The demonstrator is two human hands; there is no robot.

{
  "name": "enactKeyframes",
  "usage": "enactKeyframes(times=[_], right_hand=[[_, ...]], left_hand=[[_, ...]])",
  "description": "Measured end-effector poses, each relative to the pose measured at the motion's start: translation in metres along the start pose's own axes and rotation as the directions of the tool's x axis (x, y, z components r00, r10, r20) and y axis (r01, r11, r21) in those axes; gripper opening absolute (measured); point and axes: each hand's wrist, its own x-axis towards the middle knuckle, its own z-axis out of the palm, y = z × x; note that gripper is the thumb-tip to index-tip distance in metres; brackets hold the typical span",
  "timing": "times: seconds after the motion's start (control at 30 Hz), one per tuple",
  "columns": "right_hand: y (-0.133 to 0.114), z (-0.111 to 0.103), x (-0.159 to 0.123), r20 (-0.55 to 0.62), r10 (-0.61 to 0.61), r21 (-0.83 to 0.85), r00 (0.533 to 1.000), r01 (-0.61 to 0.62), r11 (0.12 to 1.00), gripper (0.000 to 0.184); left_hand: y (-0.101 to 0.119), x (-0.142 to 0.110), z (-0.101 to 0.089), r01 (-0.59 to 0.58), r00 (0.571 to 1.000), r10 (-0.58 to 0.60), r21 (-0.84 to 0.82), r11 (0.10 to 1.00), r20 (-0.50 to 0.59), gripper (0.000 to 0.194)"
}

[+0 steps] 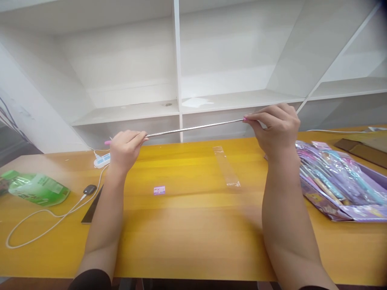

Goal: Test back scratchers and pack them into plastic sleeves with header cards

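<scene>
A thin silver telescopic rod point(195, 128) stretches between my two hands above the far edge of the table, its right end a little higher. My left hand point(125, 147) is closed around the handle end, and a pink tip sticks out to its left. At the right end my right hand point(276, 125) pinches a small pink piece between thumb and fingers. On the table below lie a small purple printed card point(159, 190) and a clear plastic sleeve point(227, 167).
At right a purple box point(332, 213) holds several wrapped items, with brown cardboard point(359, 149) behind. At left are a green bottle point(38, 188), a white cable point(30, 243), a black device point(90, 189), a dark flat object point(90, 213) and a power strip point(102, 160). White shelves point(179, 60) rise behind.
</scene>
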Motion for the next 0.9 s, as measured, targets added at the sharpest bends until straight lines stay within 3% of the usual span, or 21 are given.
enactKeyframes(times=[0.17,0.43,0.67,0.9], right_hand=[[-0.011,-0.005,0.005,0.005,-0.015,-0.016,1.0,0.015,1.0,0.017],[-0.029,0.012,0.007,0.031,-0.039,-0.06,0.999,0.041,0.997,0.026],[-0.048,0.027,0.008,0.085,-0.102,-0.032,0.991,0.105,0.994,0.028],[-0.063,0.031,0.008,0.093,-0.126,-0.016,0.988,0.128,0.992,0.025]], left_hand=[[0.012,0.004,-0.006,0.004,1.0,-0.004,-0.014,1.0,-0.009,0.018],[0.035,0.012,-0.014,-0.063,0.996,0.066,0.043,0.997,-0.064,0.014],[0.057,0.013,-0.007,-0.095,0.995,0.096,0.033,0.995,-0.023,0.016],[0.059,0.011,-0.003,-0.035,0.999,0.035,-0.015,0.999,0.018,0.021]])
